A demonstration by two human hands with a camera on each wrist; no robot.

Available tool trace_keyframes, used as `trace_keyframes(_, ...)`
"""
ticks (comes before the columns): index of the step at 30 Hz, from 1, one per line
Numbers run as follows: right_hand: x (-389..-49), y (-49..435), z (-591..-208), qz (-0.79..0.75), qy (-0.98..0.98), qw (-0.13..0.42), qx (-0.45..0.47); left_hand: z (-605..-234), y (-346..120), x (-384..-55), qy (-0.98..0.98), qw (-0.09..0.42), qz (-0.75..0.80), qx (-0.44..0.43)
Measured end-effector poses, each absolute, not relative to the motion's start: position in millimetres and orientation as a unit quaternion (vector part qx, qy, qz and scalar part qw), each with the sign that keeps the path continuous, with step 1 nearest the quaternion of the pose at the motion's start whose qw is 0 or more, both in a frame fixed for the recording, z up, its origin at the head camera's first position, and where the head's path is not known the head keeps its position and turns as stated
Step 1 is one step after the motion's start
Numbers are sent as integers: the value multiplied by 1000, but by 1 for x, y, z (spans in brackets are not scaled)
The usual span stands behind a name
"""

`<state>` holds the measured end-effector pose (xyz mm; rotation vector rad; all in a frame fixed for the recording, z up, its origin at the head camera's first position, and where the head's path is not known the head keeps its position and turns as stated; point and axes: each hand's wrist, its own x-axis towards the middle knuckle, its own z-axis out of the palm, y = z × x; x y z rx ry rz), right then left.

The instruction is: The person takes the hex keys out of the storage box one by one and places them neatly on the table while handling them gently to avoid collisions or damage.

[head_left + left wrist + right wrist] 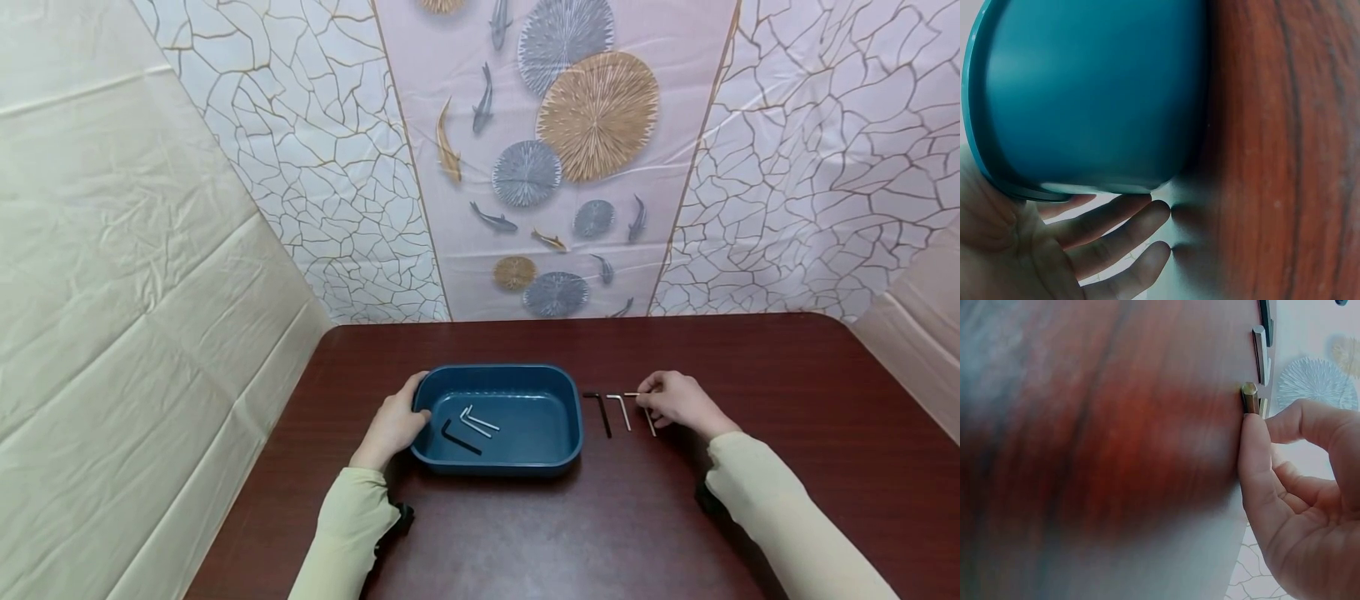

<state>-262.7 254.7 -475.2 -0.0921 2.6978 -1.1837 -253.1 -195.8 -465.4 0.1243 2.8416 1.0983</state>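
Observation:
My left hand holds the left end of a dark blue rectangular tray, thumb over the rim and the other fingers along the outside. Inside the tray lie a black hex key and two silver hex keys, one silver hex key partly overlapping the other. Right of the tray, my right hand pinches a brass-coloured hex key between thumb and finger, low at the table. Beside it, a silver hex key and a black hex key lie in a row.
The dark red-brown table has wood grain and a rounded far right corner. Patterned cloth hangs behind its far edge, with a cream cloth along the left. Black wrist straps show at both sleeves.

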Motion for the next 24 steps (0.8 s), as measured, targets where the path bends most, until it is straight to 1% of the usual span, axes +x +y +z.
trace_keyframes(24,-260,262,-476,-436,893,105,-46,-468,-197,-254,928,39,369,44)
